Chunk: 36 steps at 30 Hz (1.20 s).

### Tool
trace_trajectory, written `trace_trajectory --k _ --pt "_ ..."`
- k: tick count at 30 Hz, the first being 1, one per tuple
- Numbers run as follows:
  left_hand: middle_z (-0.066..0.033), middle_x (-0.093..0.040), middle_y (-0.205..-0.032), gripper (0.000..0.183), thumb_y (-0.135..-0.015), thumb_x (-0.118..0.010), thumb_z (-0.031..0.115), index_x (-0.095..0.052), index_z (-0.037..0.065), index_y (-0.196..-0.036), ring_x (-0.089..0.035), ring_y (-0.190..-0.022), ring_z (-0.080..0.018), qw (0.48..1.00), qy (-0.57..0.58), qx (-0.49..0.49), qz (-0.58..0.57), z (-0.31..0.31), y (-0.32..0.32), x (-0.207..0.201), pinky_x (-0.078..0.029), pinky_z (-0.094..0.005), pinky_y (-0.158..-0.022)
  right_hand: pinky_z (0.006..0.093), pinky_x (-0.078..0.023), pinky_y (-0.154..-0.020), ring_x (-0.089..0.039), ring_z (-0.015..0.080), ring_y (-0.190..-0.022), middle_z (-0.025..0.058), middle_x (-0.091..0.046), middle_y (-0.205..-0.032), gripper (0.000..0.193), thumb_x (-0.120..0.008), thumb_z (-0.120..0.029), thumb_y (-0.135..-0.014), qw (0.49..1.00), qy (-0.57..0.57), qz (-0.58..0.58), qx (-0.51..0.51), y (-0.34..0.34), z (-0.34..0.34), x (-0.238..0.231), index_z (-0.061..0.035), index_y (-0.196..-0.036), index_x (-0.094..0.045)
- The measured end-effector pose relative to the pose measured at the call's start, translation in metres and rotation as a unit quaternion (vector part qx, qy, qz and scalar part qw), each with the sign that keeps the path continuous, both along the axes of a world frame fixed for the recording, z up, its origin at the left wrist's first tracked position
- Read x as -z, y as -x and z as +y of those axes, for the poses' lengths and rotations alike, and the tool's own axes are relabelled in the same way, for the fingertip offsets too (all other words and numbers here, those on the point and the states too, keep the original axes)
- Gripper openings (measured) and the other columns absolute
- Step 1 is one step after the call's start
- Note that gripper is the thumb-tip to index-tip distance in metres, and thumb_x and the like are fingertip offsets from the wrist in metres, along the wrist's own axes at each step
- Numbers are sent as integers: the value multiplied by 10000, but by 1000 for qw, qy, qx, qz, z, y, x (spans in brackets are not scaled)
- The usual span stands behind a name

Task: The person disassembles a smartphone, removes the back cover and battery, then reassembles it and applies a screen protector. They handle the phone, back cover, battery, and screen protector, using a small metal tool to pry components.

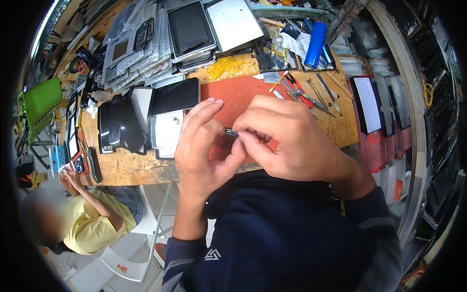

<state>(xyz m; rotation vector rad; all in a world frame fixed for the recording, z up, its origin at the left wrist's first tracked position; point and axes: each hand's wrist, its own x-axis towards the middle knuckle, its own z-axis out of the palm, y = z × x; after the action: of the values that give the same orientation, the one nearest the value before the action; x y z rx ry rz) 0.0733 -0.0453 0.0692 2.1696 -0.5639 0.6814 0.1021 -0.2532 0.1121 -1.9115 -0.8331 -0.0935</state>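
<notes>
Over the near part of a red mat (228,92), my two hands meet at a small, thin, dark piece (230,131) with a shiny edge. Thumb and forefinger of my left hand (197,151) close on its left end, while the other fingers of that hand are raised. My right hand (292,138) pinches at the right end with its fingers curled. Most of the piece is covered by fingertips, so its kind cannot be made out. Left of my left hand lie a black screen panel (176,94) and a white panel (168,129).
Pliers with red handles (304,100) and thin tools lie right of the mat. Behind it are yellow rubber bands (226,67), stacked tablets (190,29) and bubble-wrapped panels (138,53). A blue cylinder (315,44) stands back right. A co-worker in yellow (97,226) works at the left.
</notes>
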Motion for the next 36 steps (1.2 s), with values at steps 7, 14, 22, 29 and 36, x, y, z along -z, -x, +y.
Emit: trace_trajectory --k 7,14,22,29,36 --pt "-241 -722 -1301 329 -718 -866 29 -636 9 -953 -713 -1217 -461 1000 -3 0 -1 -2 0 0 -593 -502 -996 389 -527 -635 -669 278 -735 118 -661 -896 107 -740 47 -899 1000 12 5 5 2 0 -2 13 -999 -724" --pt "-245 -696 -1350 361 -716 -891 55 -638 12 -970 -697 -1236 -462 1000 -5 0 1 -5 1 1 -591 -507 -997 419 -526 -689 -655 327 -785 131 -639 -927 147 -749 33 -887 997 62 -44 -2 3 -2 -5 -4 -1020 -697" --pt "-268 -668 -1374 388 -723 -924 81 -658 15 -997 -698 -1234 -448 1000 20 -14 2 -10 1 7 -602 -483 -988 462 -523 -726 -652 366 -825 156 -625 -940 135 -729 20 -915 995 74 -64 14 4 3 -2 3 -1036 -673" --pt "-285 -572 -1433 843 -696 -932 6 -503 52 -1419 -696 -1173 -418 994 90 -5 -60 -28 -7 30 -599 -484 -984 467 -522 -738 -649 390 -860 168 -623 -946 113 -722 8 -930 990 105 -89 27 -5 5 -3 10 -1027 -664" --pt "-272 -615 -1353 1060 -718 -918 -32 -335 43 -1600 -698 -1160 -371 991 127 15 -48 -34 -8 39 -588 -445 -1000 464 -534 -752 -660 387 -881 160 -634 -948 131 -740 15 -908 983 111 -147 -2 -22 2 0 14 -1020 -671"
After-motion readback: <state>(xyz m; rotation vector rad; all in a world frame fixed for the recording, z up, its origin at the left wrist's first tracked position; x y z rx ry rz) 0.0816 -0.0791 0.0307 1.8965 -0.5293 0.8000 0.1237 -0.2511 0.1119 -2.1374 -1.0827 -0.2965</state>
